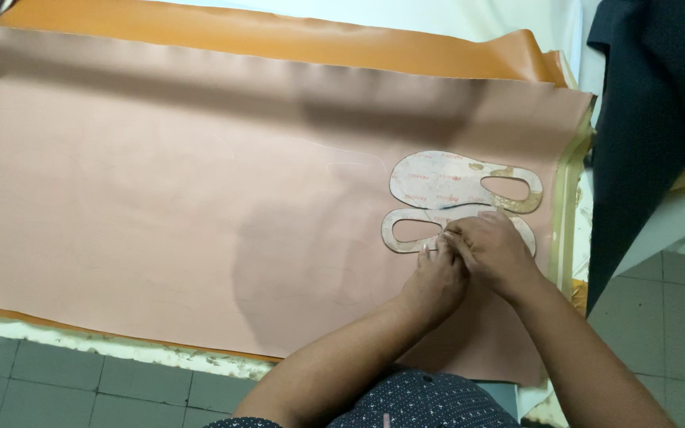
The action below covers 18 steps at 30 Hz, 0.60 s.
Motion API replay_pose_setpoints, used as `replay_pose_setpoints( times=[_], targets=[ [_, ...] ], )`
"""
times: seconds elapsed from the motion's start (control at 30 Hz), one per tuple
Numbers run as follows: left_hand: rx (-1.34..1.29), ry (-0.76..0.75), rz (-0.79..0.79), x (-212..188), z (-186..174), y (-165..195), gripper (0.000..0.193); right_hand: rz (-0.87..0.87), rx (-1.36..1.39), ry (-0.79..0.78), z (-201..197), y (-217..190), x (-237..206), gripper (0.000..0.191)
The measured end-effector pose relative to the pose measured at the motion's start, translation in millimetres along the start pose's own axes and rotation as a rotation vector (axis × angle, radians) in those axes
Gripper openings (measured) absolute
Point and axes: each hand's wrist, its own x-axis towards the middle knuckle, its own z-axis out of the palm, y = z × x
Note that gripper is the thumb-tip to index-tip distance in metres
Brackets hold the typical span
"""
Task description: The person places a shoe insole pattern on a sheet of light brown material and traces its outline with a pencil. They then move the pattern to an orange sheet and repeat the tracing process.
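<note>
Two sole-shaped cardboard templates lie side by side on the pink leather sheet [160, 198] near its right edge. Left hand [436, 279] and right hand [491, 247] press together, fingers curled, onto the nearer template [407, 231]; the farther template [445, 181] lies untouched.

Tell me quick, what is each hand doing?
Left hand: fingers curled, pressing on the lower template; grip unclear.
Right hand: fingers bent, pressing on the same template; whether it holds anything cannot be told.
</note>
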Motion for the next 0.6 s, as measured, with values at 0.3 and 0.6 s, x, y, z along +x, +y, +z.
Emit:
replay_pose_setpoints(
  times=[0.3,0.6],
  targets=[
    [-0.166,-0.134,0.021,1,26,-1,0.041,-0.133,0.211,-0.002,31,-38,21,0.009],
    [-0.272,-0.115,0.010,3,21,-3,0.025,-0.130,0.177,0.118,33,-29,42,0.012]
  ],
)
